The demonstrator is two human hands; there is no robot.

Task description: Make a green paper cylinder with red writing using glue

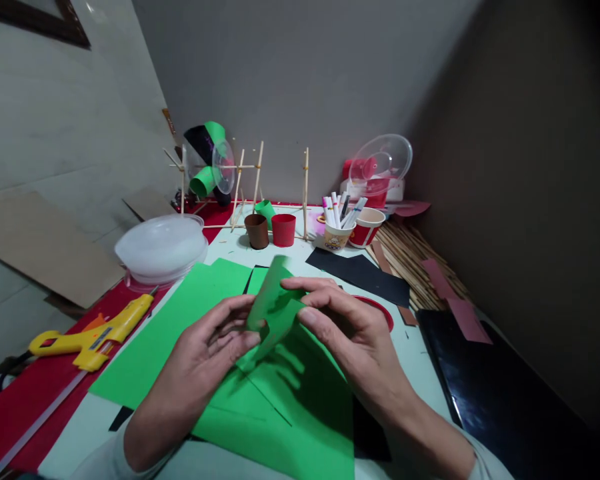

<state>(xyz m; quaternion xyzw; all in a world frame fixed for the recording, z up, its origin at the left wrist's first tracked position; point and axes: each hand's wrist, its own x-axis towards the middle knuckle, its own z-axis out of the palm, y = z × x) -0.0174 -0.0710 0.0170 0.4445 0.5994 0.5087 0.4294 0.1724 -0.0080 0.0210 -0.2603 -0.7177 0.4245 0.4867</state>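
Note:
A small curled piece of green paper (273,300) is held up between both hands, over larger green sheets (220,407) lying on the table. My left hand (205,353) pinches its left edge between thumb and fingers. On the other side, my right hand (350,327) grips its right edge with thumb and forefinger. The paper bends into an open curve and is slightly blurred. Beyond it stand a brown paper cup (257,232) and a red paper cup (283,231), with a green paper cup (266,212) behind them.
At left lie a yellow glue gun (100,333) and stacked plastic lids (163,247). A stick frame (257,173) stands at the back. On the right are a cup of markers (337,235), black paper (360,273), bundled sticks (405,257) and a glossy black object (495,380).

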